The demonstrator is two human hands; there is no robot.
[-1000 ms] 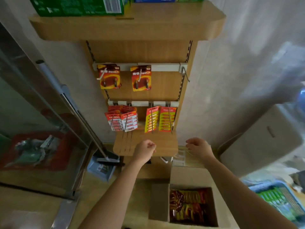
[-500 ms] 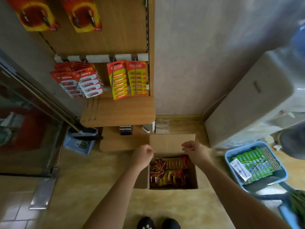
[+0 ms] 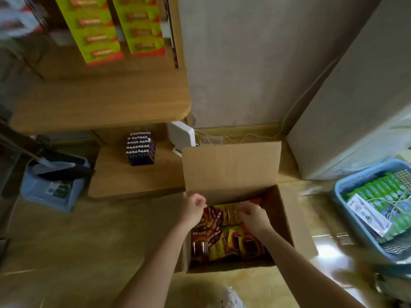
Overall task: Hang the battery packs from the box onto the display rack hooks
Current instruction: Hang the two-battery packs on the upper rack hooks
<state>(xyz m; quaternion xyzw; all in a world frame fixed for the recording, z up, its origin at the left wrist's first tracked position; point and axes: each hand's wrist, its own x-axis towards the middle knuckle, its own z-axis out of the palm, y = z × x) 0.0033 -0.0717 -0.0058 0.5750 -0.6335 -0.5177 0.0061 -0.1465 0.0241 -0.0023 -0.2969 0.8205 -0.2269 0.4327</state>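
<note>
An open cardboard box (image 3: 231,167) stands on the floor, its back flap up, with several red and yellow battery packs (image 3: 222,241) lying in it. My left hand (image 3: 193,207) hovers at the box's left rim, fingers curled, holding nothing. My right hand (image 3: 252,216) reaches into the box, its bent fingers on the top edge of a yellow pack (image 3: 224,213); blur hides whether it grips. Green-yellow packs (image 3: 95,30) hang on the display rack at top left, above a wooden shelf (image 3: 100,103).
A block of loose batteries (image 3: 140,148) and a white device (image 3: 181,135) sit on the rack's low base. A blue dustpan (image 3: 51,187) lies at left. A blue basket (image 3: 347,187) of green packs stands at right, beside a large pale cabinet (image 3: 355,107).
My view has dropped from the rack to the box. Both hands came down from in front of the shelf, and my right hand went into the box onto the packs.
</note>
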